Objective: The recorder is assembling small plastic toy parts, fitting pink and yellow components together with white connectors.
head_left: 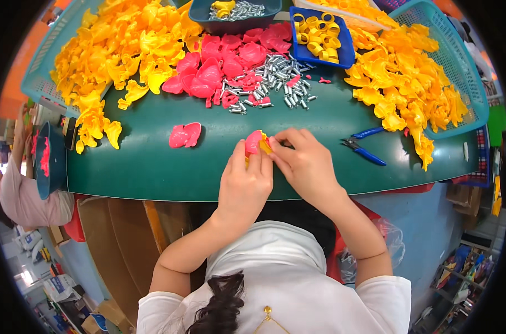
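Near the front edge of the green table (147,172), my left hand (246,181) grips a small pink and yellow plastic part (254,142). Its pink shell faces left and a yellow piece shows on the right. My right hand (302,158) pinches the yellow side of the same part between thumb and fingertips. Fingers cover much of it. To the left lies a separate pink plastic piece (185,135), untouched. Blue-handled nippers (365,146) rest with jaws apart, right of my right hand. Beyond my hands spread metal springs (280,75) and a heap of pink shells (225,61).
Yellow plastic pieces (125,44) spill from a basket at the far left, and more yellow pieces (403,78) from a teal basket (464,83) at right. A blue tray (342,58) holds yellow rings. A dark bin (236,25) contains screws. Another person (35,189) sits at left.
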Motion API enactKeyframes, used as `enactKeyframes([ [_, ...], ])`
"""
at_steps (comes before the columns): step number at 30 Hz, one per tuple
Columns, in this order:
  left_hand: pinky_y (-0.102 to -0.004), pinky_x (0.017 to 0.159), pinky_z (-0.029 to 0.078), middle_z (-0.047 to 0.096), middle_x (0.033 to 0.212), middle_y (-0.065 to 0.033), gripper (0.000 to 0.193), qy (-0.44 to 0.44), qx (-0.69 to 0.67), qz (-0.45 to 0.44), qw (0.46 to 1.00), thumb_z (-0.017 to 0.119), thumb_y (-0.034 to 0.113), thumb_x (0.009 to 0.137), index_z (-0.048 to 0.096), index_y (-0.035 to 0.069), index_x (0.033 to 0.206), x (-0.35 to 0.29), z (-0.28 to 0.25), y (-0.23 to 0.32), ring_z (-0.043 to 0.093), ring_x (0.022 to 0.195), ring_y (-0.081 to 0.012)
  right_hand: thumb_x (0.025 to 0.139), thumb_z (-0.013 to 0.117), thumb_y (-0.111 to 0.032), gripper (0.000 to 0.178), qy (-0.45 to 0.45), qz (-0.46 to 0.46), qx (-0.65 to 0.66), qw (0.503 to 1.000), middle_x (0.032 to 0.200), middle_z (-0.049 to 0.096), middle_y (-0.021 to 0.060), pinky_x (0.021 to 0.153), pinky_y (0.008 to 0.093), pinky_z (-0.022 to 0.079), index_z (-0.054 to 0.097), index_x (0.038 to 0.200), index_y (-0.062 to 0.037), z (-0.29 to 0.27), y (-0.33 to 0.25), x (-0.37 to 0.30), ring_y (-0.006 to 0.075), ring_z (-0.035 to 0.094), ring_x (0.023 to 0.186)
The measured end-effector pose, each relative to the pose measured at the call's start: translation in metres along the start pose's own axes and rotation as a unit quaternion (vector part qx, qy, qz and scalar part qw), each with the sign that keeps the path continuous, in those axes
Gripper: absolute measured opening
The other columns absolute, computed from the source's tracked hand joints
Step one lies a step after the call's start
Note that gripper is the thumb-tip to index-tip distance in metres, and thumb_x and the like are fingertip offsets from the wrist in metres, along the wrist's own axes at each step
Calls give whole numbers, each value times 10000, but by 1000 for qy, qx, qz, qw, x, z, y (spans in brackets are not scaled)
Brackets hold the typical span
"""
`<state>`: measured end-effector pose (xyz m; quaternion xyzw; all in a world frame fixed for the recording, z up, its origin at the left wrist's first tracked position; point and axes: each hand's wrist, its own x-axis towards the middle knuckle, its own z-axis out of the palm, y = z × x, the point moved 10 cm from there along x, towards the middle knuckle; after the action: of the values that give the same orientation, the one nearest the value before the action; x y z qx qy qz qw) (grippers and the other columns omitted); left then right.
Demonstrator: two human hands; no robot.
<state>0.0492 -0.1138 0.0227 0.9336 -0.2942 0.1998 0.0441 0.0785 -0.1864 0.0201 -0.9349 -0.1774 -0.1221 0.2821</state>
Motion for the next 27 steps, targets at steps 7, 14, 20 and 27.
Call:
enactKeyframes([
  [7,-493,945,459,659,979,-83,226,31,-31,-12,999,635,45,748,685,8,964,-1,-11,-14,573,1075,-350,751,725,-74,176,41,76,153,984,806,671,67,664,319,531,714,925,-51,6,24,-5,228,668,755],
  [14,-532,968,424,633,1073,-73,243,194,-134,31,971,667,136,828,674,73,1063,-9,-47,-16,580,1102,-364,754,688,2,193,28,172,384,907,888,704,104,692,259,560,699,946,0,-7,48,-6,167,702,782],
  [20,-402,811,546,527,1286,-155,736,-102,-848,-304,421,333,593,962,339,8,1409,-27,58,-32,583,1113,-303,728,721,0,196,6,-46,209,977,833,676,73,607,293,537,692,919,-34,-52,8,-17,209,666,706],
  [27,-396,751,569,503,1317,-215,567,-148,-910,-283,266,489,335,981,331,-3,1409,-32,77,-21,676,881,-311,756,730,-88,215,-18,-68,178,982,827,668,74,674,380,519,683,962,-47,-55,27,11,273,652,752],
])
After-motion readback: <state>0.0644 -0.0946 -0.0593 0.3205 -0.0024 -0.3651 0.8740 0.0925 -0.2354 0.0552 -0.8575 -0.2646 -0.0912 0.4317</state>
